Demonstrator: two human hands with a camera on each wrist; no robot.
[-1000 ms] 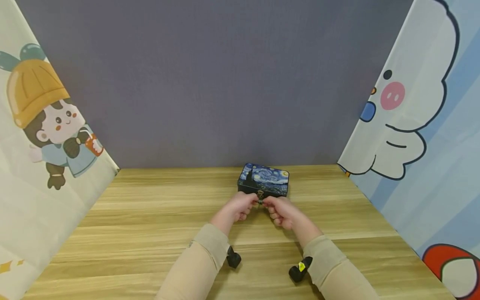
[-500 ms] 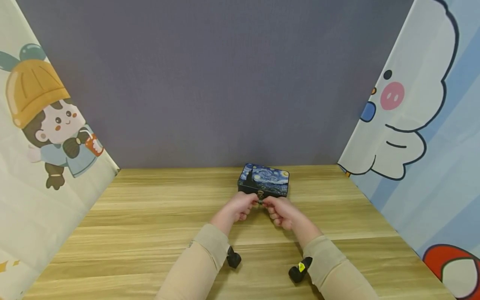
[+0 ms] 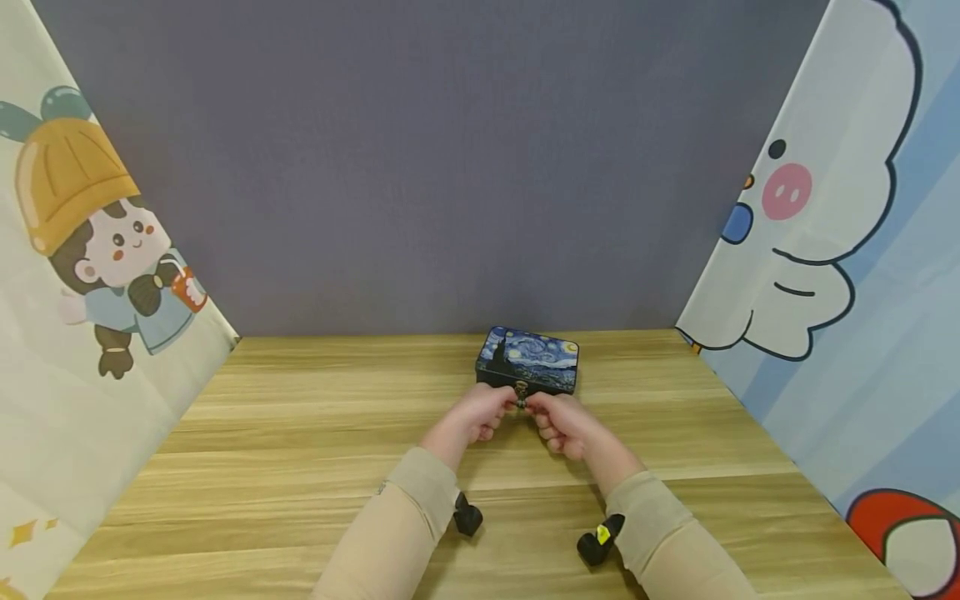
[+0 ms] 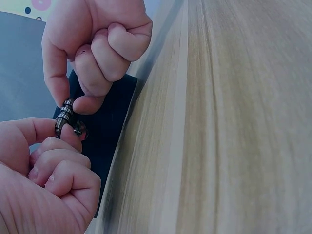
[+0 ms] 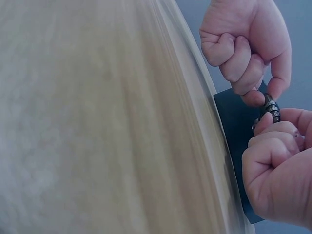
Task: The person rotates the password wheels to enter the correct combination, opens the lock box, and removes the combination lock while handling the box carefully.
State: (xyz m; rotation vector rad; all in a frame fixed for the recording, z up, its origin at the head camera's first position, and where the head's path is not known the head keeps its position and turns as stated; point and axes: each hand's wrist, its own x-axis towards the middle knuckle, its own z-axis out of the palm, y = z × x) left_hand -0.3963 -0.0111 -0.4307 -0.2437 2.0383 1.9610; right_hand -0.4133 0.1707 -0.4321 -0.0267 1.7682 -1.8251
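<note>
A small dark box [image 3: 534, 358] with a swirling blue night-sky painting on its lid lies closed near the back of the table. At its front, below a brass-coloured latch [image 3: 521, 388], hangs a small cylindrical combination lock [image 4: 65, 114] with number rings. My left hand [image 3: 482, 412] pinches one end of this lock between thumb and index finger. From the other side, my right hand [image 3: 570, 425] pinches the opposite end, its other fingers curled in. The right wrist view shows the lock's rings [image 5: 273, 109] between both hands' fingertips; the digits are too small to read.
The wood-grain table [image 3: 315, 450] stretches out on both sides of the box. A grey panel [image 3: 450, 167] rises behind it. Cartoon-printed sheets flank the table, one at the left [image 3: 45, 400] and one at the right [image 3: 825, 333].
</note>
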